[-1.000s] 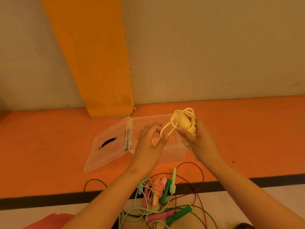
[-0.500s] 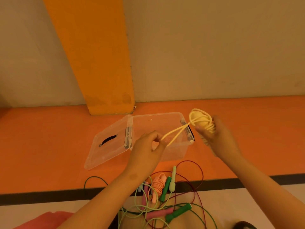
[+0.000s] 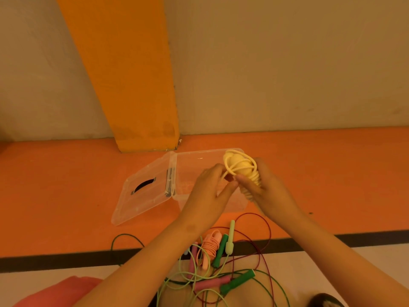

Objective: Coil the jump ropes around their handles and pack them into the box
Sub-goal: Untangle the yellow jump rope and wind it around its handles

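Right hand (image 3: 269, 188) gripped the almost-wound yellow rope (image 3: 240, 166), left hand (image 3: 209, 192) pinched its tail; box (image 3: 194, 161) looked empty, tangled ropes (image 3: 225, 282) waited.

Both forearms reach forward and converge above the clear box (image 3: 190, 165), where the right hand (image 3: 263, 187) curls its fingers round the yellow rope bundle (image 3: 240, 167) and the left hand (image 3: 210, 189), fingers bent, pinches a strand of it, thumbs almost touching.
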The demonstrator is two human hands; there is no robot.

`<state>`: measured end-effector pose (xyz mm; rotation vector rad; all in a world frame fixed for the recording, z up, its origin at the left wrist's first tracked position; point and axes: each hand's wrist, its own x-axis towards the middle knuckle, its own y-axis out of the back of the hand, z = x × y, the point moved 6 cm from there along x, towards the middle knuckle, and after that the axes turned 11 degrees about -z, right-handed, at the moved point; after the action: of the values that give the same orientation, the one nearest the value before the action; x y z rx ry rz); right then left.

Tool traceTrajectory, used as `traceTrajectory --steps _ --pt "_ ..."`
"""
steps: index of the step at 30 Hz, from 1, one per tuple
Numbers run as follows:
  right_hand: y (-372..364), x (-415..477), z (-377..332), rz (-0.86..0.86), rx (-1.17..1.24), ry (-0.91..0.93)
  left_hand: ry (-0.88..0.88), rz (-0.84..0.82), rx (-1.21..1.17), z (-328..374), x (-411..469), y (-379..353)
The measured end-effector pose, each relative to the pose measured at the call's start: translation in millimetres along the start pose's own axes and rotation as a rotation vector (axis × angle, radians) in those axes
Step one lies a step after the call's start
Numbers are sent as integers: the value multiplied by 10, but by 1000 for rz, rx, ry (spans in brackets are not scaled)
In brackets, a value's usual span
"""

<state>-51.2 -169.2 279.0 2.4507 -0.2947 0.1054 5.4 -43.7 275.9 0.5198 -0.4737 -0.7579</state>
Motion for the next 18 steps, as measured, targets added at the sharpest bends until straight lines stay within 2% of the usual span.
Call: traceTrajectory --steps 4,8,12,18 --pt "-73 18 7 -85 252 -51 -30 -20 -173 58 7 2" --pt "-100 -20 -23 -157 390 -58 -56 28 -157 96 -22 41" --pt "-179 -74 -47 -275 652 -109 -65 58 -180 95 -23 104" --pt "-92 -68 -40 -56 622 -142 -60 -100 -69 67 -15 8"
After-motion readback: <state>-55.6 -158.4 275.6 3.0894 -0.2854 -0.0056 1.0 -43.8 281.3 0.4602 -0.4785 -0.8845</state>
